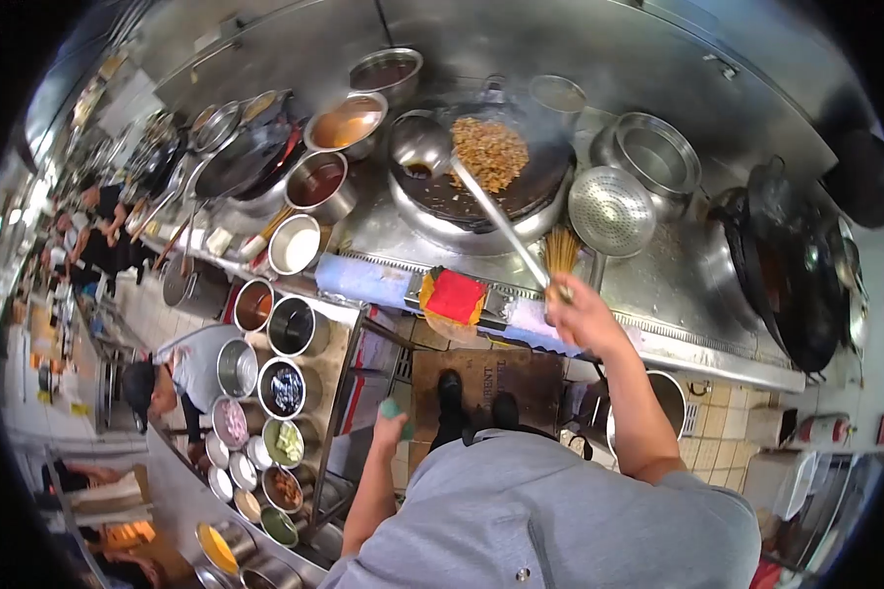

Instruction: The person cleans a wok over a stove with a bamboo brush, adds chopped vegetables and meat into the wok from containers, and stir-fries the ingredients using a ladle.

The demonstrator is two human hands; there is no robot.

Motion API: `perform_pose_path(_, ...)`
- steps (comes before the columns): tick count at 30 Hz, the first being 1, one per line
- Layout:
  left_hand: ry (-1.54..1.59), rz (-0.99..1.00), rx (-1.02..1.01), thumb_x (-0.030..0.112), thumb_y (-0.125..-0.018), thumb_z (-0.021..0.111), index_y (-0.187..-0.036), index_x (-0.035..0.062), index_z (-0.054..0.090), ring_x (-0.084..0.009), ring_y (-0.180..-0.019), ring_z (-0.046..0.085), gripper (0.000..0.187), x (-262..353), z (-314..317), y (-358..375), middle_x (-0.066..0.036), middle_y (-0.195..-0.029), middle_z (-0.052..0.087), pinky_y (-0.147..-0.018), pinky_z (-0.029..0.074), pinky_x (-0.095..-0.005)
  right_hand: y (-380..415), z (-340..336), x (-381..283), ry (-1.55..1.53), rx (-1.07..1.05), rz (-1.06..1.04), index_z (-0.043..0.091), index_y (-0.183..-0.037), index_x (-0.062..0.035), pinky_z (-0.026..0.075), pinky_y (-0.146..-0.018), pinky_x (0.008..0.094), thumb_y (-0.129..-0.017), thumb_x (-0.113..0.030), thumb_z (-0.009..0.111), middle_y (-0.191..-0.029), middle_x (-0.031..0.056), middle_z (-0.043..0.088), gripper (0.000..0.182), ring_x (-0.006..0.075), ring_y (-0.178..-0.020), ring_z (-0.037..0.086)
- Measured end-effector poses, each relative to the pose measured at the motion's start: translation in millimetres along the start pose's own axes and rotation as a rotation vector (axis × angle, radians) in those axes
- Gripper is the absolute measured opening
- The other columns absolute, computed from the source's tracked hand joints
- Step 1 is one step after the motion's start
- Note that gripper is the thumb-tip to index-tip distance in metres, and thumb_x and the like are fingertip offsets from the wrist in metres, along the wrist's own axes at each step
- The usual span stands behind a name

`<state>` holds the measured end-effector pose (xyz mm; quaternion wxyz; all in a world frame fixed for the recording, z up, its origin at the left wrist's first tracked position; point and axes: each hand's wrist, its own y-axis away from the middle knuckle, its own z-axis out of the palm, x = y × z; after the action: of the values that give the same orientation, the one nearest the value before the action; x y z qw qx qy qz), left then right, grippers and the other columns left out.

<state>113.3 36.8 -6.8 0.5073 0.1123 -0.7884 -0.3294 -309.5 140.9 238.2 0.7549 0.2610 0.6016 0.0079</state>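
My right hand [578, 312] is closed round the end of a long-handled ladle [501, 218]. The ladle's bowl, with a little dark liquid in it, is over the left side of a black wok [432, 201]. Browned, diced food [491, 155] is heaped in the back of this wok, and some steam rises there. My left hand [389, 432] hangs low beside my body, its fingers wrapped round a green cloth [393, 412]. Right of the wok lies a perforated strainer [611, 208], close to a bamboo brush [562, 250]. A folded red cloth [457, 296] sits on the stove's front edge.
Pots of sauce [347, 123] stand left of the wok; a steel pot [658, 157] and a second wok [791, 285] are to the right. Several ingredient containers [287, 388] fill the left-hand trolley. A co-worker [187, 368] bends beside it.
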Motion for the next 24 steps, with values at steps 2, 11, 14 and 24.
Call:
perform_pose_path(2,0.204,-0.006,-0.200,0.008,-0.078,0.063,-0.118,0.0086,0.050,-0.0228,-0.088,0.060,0.042,61,16,-22,-0.006,-0.097,0.058,-0.074,0.050,-0.0368,-46,-5,32,0.260,0.208,-0.242,0.034,-0.136,-0.0014,0.043,-0.049,0.0281,-0.092,-0.013,0.054,-0.081,0.0073,0.058,0.050,0.0131,-0.057,0.054)
perform_pose_path(11,0.644,-0.202,-0.715,0.062,-0.087,0.048,-0.103,0.0076,0.055,-0.0241,-0.078,0.059,0.058,317,86,-86,-0.011,-0.094,0.061,-0.070,0.052,-0.0395,-131,-7,-27,0.230,0.580,-0.045,0.047,-0.117,-0.0027,0.041,-0.042,0.0313,-0.096,-0.026,0.047,-0.075,0.0075,0.056,0.031,0.0153,-0.050,0.053)
perform_pose_path(14,0.605,-0.230,-0.738,0.067,-0.087,0.040,-0.100,0.0097,0.055,-0.0257,-0.080,0.058,0.061,367,116,-103,-0.012,-0.095,0.059,-0.074,0.052,-0.0437,-196,28,-28,0.074,0.502,-0.015,0.050,-0.113,-0.0047,0.038,-0.039,0.0276,-0.098,-0.025,0.044,-0.065,0.0029,0.050,0.026,0.0135,-0.044,0.047)
perform_pose_path(24,0.630,-0.282,-0.728,0.015,-0.084,0.055,-0.089,0.0103,0.053,-0.0224,-0.073,0.057,0.007,382,156,-160,-0.005,-0.082,0.055,-0.070,0.055,-0.0443,-56,54,-20,1.171,0.504,-0.205,0.047,-0.133,-0.0188,0.048,-0.078,0.0487,-0.087,-0.025,0.054,-0.098,0.0189,0.065,0.047,0.0370,-0.091,0.062)
